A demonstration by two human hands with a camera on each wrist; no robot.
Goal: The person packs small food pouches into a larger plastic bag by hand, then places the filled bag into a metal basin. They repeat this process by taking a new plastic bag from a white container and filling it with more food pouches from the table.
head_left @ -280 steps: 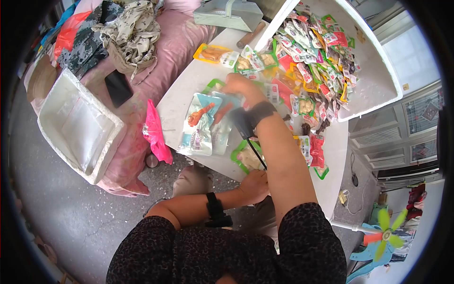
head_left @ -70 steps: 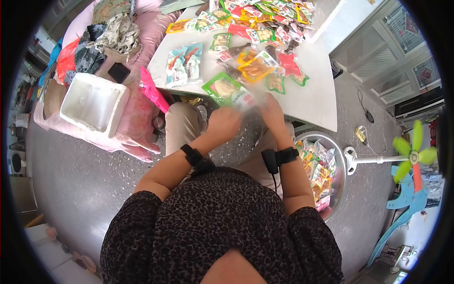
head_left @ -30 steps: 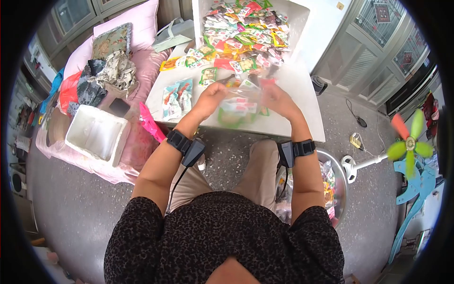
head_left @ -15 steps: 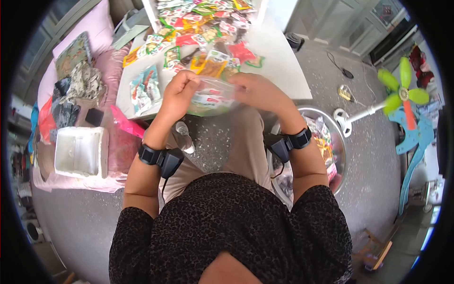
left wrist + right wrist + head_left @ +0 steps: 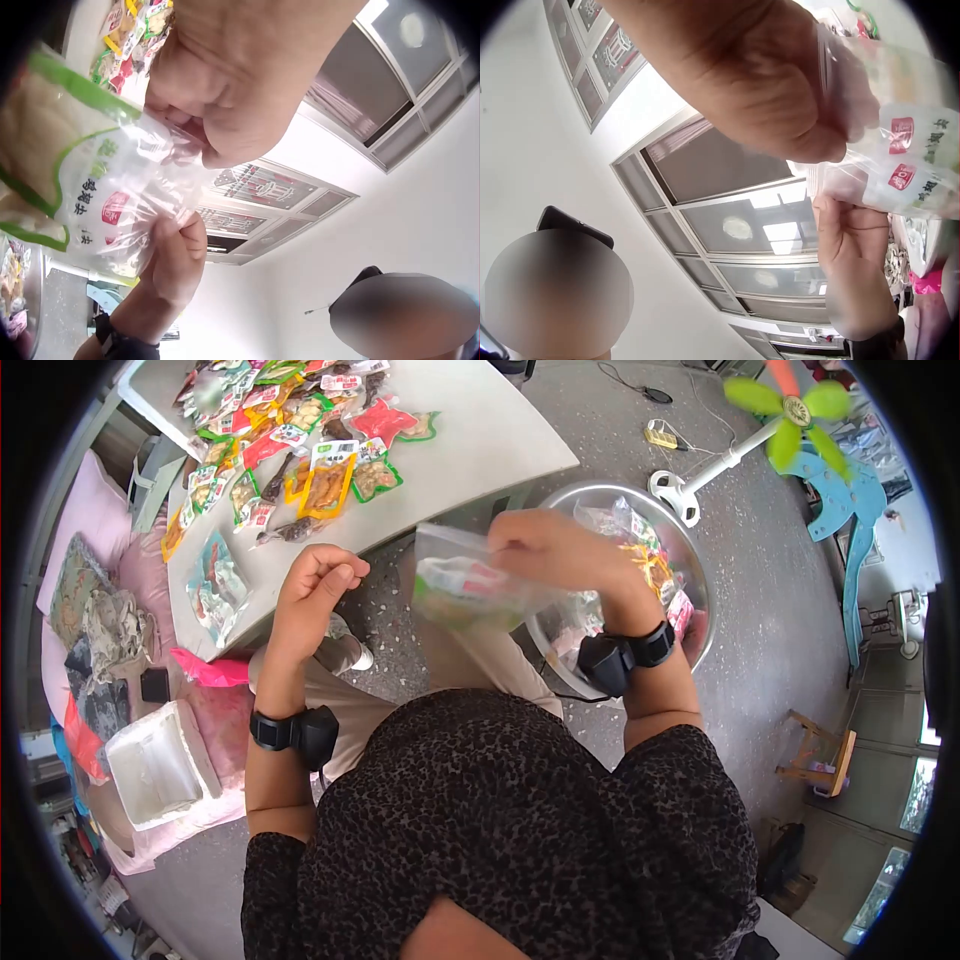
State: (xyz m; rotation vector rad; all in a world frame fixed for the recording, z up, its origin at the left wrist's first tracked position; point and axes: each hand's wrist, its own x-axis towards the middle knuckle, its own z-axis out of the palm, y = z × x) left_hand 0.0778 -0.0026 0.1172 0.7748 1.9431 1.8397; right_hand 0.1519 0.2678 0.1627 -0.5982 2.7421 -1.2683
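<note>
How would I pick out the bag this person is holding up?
Find the big round metal basin on the floor beside the white table. Over its rim the right hand grips a clear plastic bag with green-and-white snack packets inside. It alone is lifted in the air; the other packets lie loose on the table or in the basin.
</note>
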